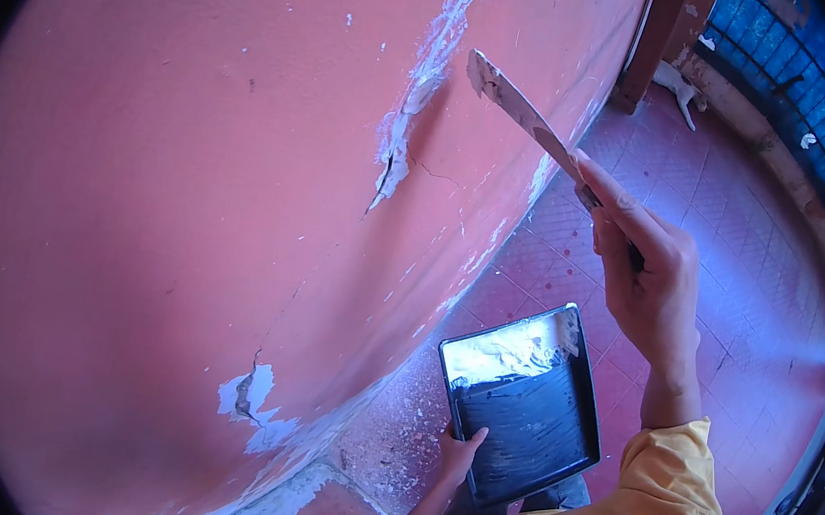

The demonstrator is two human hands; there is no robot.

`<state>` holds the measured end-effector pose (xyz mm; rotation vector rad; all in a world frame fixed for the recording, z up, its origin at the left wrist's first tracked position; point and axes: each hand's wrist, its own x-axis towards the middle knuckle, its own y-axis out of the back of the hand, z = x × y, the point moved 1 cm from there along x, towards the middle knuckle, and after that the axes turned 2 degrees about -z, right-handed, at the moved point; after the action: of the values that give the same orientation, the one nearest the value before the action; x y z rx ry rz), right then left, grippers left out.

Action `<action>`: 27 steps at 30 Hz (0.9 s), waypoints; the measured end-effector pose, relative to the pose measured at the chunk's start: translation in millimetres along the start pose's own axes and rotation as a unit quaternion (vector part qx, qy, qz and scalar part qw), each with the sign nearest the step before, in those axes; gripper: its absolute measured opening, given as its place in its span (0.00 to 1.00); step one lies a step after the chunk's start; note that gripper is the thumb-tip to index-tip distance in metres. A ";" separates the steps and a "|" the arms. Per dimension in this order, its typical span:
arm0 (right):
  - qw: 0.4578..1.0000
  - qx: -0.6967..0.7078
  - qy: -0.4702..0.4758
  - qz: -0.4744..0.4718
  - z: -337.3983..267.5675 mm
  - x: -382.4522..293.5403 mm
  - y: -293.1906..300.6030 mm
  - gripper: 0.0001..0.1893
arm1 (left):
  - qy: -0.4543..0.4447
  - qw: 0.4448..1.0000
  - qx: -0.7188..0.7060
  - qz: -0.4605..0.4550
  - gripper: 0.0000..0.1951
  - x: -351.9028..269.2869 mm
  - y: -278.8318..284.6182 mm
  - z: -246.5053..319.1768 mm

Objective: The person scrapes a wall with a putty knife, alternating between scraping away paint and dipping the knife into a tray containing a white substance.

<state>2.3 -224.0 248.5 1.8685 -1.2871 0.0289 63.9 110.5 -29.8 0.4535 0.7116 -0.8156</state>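
My right hand (646, 259) grips the dark handle of a putty knife (526, 107), its blade smeared with pale filler and its tip pointing up and left. The blade appears apart from the pink wall (202, 182), though its exact gap is hard to judge. A long crack (404, 121) runs down the wall left of the blade, partly covered with whitish filler. My left hand (461, 451) holds a black paint tray (531, 421) by its left edge, thumb over the rim. White filler (512, 347) lies in the tray's far end.
Lower on the wall is a chipped patch (247, 395) with a crack. Pale debris (402, 430) is scattered at the wall's foot. A cat (679, 86) lies on the red tiled floor (726, 290) beside a brown post (653, 49). Blue-backed metal bars (808, 80) stand beyond a low ledge.
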 end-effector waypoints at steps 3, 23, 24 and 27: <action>0.998 -0.054 0.007 -0.001 -9.9 10.5 3.5 0.21 | 0.022 1.000 -0.002 0.001 0.24 -3.1 -0.1 6.7; 0.984 -0.178 0.004 -0.012 -52.7 -2.2 6.3 0.22 | -0.038 0.997 -0.060 0.001 0.21 -24.0 12.5 22.4; 0.984 -0.173 -0.003 -0.033 -54.9 -5.5 7.5 0.23 | -0.041 0.997 -0.066 0.002 0.21 -25.3 11.9 24.9; 0.986 -0.159 -0.010 -0.053 -57.9 -13.9 14.8 0.24 | -0.039 0.997 -0.059 -0.005 0.21 -25.6 11.0 26.1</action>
<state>8.4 -177.9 288.6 1.6611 -1.1291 -0.2398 70.6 114.0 7.7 0.3106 0.6859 -0.7911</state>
